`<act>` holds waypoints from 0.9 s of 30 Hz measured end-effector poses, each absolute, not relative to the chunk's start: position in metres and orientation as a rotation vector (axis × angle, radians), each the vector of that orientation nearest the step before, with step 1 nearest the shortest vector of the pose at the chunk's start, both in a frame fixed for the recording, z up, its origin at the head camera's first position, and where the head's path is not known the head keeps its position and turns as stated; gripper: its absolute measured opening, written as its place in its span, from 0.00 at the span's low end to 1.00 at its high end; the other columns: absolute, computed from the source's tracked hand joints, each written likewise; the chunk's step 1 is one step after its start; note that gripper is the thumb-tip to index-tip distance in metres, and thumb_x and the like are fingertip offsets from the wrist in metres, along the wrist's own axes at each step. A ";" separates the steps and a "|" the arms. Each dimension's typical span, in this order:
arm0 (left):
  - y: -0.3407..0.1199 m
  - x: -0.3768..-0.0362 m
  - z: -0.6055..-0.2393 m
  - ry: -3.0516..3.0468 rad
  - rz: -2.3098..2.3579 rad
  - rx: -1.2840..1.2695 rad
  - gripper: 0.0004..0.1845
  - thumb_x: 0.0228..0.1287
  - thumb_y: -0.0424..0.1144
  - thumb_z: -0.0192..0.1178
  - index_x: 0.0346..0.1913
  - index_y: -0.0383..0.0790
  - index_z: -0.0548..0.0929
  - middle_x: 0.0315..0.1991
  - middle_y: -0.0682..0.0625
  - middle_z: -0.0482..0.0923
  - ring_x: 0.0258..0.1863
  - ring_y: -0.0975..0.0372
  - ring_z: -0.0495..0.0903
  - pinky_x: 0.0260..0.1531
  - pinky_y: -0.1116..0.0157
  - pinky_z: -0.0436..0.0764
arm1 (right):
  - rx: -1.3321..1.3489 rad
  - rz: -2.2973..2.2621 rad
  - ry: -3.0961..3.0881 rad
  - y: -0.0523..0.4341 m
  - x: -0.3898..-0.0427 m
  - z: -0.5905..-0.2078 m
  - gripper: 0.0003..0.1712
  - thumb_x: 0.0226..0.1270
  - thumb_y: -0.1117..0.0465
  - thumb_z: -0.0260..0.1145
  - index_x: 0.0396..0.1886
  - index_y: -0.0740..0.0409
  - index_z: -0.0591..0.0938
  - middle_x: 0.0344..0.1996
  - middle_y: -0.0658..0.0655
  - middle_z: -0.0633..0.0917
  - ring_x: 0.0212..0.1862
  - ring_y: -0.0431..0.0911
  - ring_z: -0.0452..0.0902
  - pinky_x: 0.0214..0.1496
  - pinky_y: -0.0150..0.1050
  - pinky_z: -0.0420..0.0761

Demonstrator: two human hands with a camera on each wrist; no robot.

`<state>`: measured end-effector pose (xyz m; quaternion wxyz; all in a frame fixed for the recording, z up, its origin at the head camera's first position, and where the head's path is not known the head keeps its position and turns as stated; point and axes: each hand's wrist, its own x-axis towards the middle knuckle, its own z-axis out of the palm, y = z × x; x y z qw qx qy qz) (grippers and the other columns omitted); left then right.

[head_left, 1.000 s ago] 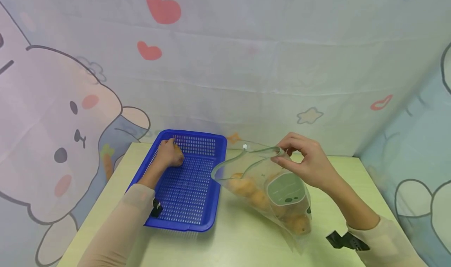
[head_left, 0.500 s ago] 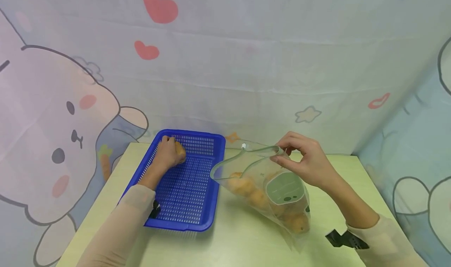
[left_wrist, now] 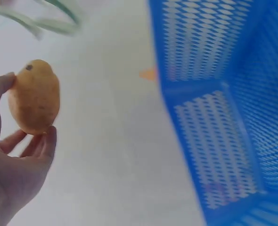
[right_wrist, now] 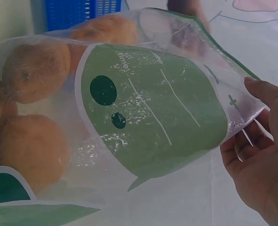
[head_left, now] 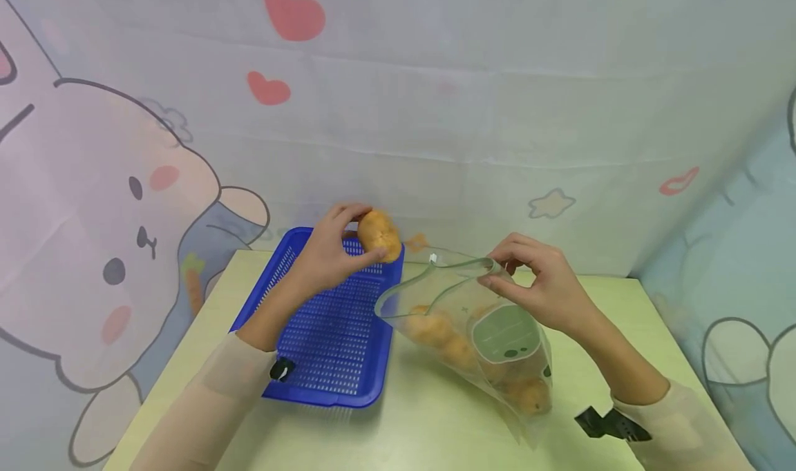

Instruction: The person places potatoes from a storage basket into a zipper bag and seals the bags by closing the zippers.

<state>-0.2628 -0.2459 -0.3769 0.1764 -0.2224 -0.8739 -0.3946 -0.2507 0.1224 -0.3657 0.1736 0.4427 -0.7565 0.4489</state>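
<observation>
- One desk [head_left: 429, 416], pale yellow-green, carries the work; a printed fabric backdrop [head_left: 435, 112] with hearts and a cartoon rabbit hangs behind it.
- One blue basket [head_left: 329, 347], perforated plastic, rests on the left part of the desk. Its floor shows bare wherever the head view and left wrist view reach; the near left corner is hidden by the forearm. Judged emptied or nearly so.
- One clear zip bag [head_left: 479, 333] with a green label lies tilted on the desk just right of the basket, mouth up and toward the basket. The mouth gapes wide.
- Several potatoes [right_wrist: 33, 70] already sit low inside the bag; at least three can be made out, the exact count unclear through the plastic. This part looks done.
- One right hand [head_left: 541, 288]: grip pinches the bag's upper rim between thumb and fingers, holding the mouth apart.
- One left hand [head_left: 329, 253]: grip curls round a single potato, thumb on one end and fingers beneath.
- One potato [head_left: 379, 235], tan and oval, is held in the air above the basket's far right corner, near the bag's mouth but not yet in it. Judged the remaining item: dropping it in and closing the zip are still undone.
</observation>
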 end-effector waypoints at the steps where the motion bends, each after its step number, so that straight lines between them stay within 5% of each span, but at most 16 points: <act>1: -0.239 -0.258 -0.372 -2.435 -1.104 -0.692 0.40 0.63 0.45 0.79 0.74 0.36 0.73 0.69 0.43 0.70 0.67 0.53 0.74 0.60 0.54 0.84 | 1.252 1.272 -2.145 0.123 -0.251 -0.366 0.15 0.59 0.73 0.80 0.41 0.52 0.90 0.38 0.47 0.86 0.38 0.41 0.78 0.42 0.31 0.79; 10: -0.205 -0.223 -0.355 -2.327 -0.959 -0.997 0.43 0.58 0.41 0.82 0.75 0.39 0.74 0.73 0.48 0.69 0.66 0.56 0.75 0.59 0.60 0.83 | 1.252 1.260 -2.149 0.125 -0.253 -0.366 0.15 0.61 0.72 0.79 0.41 0.49 0.89 0.39 0.45 0.86 0.38 0.40 0.79 0.41 0.31 0.80; 27: -0.201 -0.213 -0.356 -2.537 -1.061 -1.205 0.44 0.60 0.37 0.81 0.78 0.46 0.72 0.79 0.47 0.66 0.69 0.59 0.74 0.56 0.65 0.84 | 1.241 1.268 -2.159 0.126 -0.255 -0.366 0.15 0.60 0.72 0.80 0.42 0.51 0.90 0.39 0.45 0.86 0.38 0.40 0.79 0.42 0.31 0.81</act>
